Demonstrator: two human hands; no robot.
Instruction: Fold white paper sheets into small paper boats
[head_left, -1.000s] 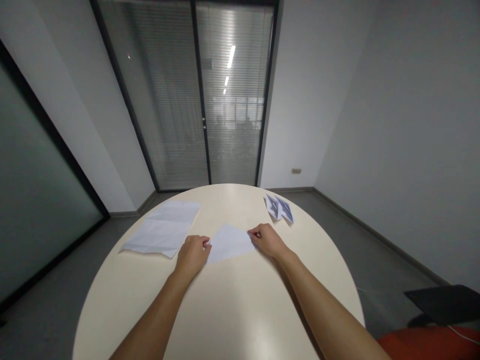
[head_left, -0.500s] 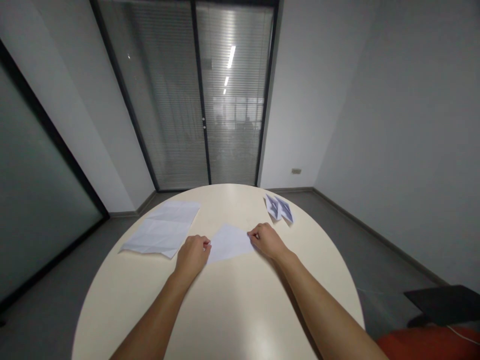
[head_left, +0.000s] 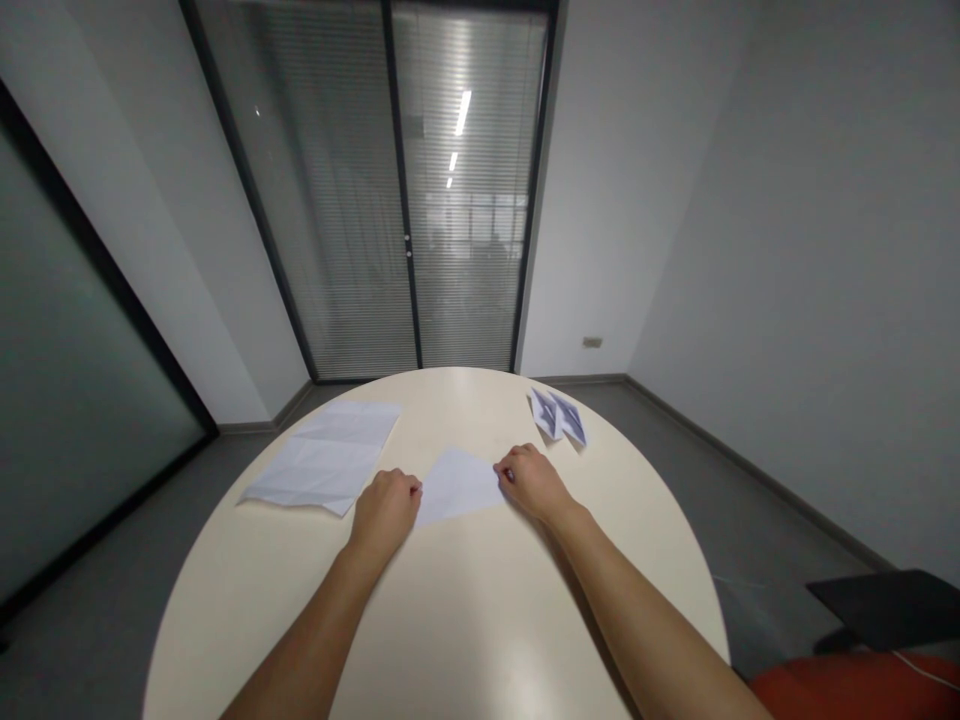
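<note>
A small white sheet of paper (head_left: 459,487), with a pointed upper edge, lies between my hands on the round table. My left hand (head_left: 388,505) pinches its left edge. At the right edge, the thumb and fingers of my right hand (head_left: 531,478) are closed on the same paper. The parts of the sheet under my fingertips are hidden. Left of my left hand lies a larger white sheet (head_left: 330,455) with fold creases. Beyond my right hand are two folded paper pieces (head_left: 556,416) with dark printed patterns, side by side.
The cream round table (head_left: 450,620) fills the lower middle. At the lower right are a dark flat panel (head_left: 892,608) and a red surface (head_left: 862,688) with a thin white cable. Glass panels with blinds (head_left: 465,290) stand behind the table.
Very little differs. My right hand has shifted slightly up and left along the paper's edge, and my left hand is almost where it was.
</note>
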